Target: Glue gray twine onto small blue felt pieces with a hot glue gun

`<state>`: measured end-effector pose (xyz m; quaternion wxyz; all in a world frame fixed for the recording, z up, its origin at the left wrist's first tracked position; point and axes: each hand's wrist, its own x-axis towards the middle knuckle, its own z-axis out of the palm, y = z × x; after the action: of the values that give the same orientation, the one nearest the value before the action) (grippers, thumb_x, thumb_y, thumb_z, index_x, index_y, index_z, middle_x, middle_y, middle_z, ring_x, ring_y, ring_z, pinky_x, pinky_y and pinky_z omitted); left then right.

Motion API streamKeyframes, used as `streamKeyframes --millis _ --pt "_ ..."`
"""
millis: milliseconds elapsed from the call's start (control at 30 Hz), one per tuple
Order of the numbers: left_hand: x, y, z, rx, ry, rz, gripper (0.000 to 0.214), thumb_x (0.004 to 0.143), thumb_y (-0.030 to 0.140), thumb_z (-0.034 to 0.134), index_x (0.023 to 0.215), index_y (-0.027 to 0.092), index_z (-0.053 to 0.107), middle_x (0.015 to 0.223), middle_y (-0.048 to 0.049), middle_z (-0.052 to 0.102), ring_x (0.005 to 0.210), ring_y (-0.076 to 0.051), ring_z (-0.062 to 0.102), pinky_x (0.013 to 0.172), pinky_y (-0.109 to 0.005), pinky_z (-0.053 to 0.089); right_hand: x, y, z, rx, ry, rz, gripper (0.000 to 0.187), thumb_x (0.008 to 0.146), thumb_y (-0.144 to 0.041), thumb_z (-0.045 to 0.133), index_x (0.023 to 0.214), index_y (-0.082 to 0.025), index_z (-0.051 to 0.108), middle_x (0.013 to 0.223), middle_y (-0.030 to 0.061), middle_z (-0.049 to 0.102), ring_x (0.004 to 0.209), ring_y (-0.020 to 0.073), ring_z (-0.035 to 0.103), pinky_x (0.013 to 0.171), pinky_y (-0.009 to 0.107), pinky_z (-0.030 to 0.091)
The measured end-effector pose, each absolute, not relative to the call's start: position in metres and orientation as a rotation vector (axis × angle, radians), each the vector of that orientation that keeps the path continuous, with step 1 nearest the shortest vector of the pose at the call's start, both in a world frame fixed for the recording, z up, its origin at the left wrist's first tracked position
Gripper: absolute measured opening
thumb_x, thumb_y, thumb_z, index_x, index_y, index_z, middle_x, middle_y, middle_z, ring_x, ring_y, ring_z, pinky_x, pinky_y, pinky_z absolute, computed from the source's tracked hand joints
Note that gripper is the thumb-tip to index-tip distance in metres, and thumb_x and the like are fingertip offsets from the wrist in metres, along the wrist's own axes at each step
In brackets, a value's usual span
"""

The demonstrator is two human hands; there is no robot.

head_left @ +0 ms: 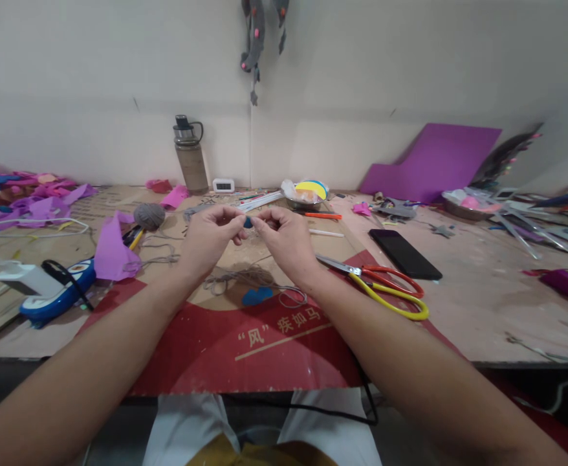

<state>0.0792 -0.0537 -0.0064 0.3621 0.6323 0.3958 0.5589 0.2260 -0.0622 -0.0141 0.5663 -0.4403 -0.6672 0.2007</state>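
Note:
My left hand (212, 236) and my right hand (284, 238) meet above the table's middle, fingers pinched together on a small blue piece (248, 222) held between them. Below the hands lies a loose tangle of grey string (238, 279), and next to it a blue felt shape (257, 296) on the red printed cardboard (245, 349). Scissors (385, 285) with red and yellow handles lie just right of my right wrist. A ball of grey yarn (149, 216) sits left of my left hand.
A black phone (404, 254) lies right of the scissors. A water bottle (190, 155) and small white clock (223, 186) stand at the wall. Purple felt scraps (41, 200), a blue glue gun (55, 294), a purple sheet (432, 162) and a bowl (468, 206) crowd the sides.

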Motion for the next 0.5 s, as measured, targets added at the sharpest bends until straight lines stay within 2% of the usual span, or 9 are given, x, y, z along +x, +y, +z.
streamKeyframes --millis 167,300,500 --pt "0.0792 -0.0557 -0.0045 1.614 0.991 1.396 0.015 0.075 0.03 0.07 0.079 0.016 0.066 0.061 -0.0012 0.067 0.052 -0.011 0.061 0.056 -0.025 0.053 0.2265 -0.0627 -0.0116 -1.028 -1.546 0.512 0.015 0.079 -0.026 0.06 0.066 -0.018 0.06 0.056 -0.005 0.046 0.055 0.0096 0.038 0.057 0.026 0.032" --pt "0.0796 -0.0579 -0.0015 1.609 1.003 1.37 0.018 0.074 0.031 0.071 0.083 0.015 0.069 0.063 -0.0019 0.069 0.055 -0.012 0.064 0.059 -0.026 0.056 0.2276 -0.0629 -0.0107 -1.017 -1.558 0.49 0.014 0.079 -0.025 0.06 0.066 -0.019 0.06 0.058 -0.0039 0.05 0.056 0.01 0.039 0.057 0.026 0.033" --pt "0.0778 -0.0566 -0.0022 1.684 0.998 1.338 0.019 0.073 0.033 0.072 0.079 0.014 0.072 0.066 -0.0037 0.07 0.058 -0.014 0.067 0.062 -0.026 0.058 0.2294 -0.0625 -0.0131 -1.033 -1.593 0.387 0.013 0.079 -0.024 0.06 0.067 -0.019 0.06 0.062 -0.002 0.053 0.06 0.0116 0.043 0.058 0.027 0.032"
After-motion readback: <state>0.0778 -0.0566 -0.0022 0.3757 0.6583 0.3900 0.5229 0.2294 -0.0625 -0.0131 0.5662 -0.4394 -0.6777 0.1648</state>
